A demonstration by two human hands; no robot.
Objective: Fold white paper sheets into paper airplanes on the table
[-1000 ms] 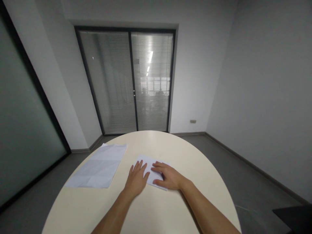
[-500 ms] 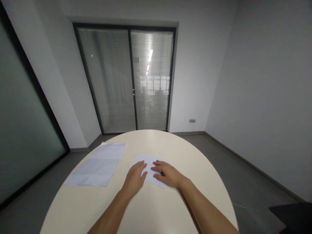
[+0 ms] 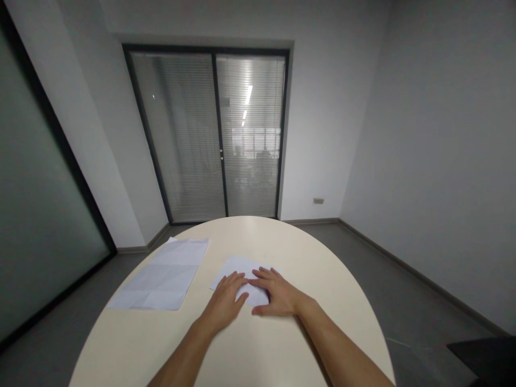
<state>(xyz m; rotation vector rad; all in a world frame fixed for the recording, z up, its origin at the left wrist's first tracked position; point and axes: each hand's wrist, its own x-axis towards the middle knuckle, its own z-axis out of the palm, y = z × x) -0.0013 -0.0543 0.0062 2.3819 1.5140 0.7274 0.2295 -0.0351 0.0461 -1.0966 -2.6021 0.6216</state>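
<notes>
Under both hands, a small white sheet of paper (image 3: 236, 264) lies on the round cream table (image 3: 250, 355). My left hand (image 3: 226, 302) rests palm down on its near left part, fingers stretched out and thumb apart. Over the right part of the sheet is my right hand (image 3: 279, 293), its fingers spread and its thumb by the near edge. The fingertips of the two hands almost meet at the middle. Much of the sheet's right side is hidden beneath my right hand.
A larger white sheet with fold creases (image 3: 161, 277) lies at the table's left edge. Beyond the table stand a glass door with blinds (image 3: 250, 177) and pale walls. A dark object (image 3: 484, 355) sits at the lower right.
My right hand has shifted slightly left and toward me, its thumb now wider apart. My left hand has moved slightly nearer to me. The sheet's near right corner is now covered.
</notes>
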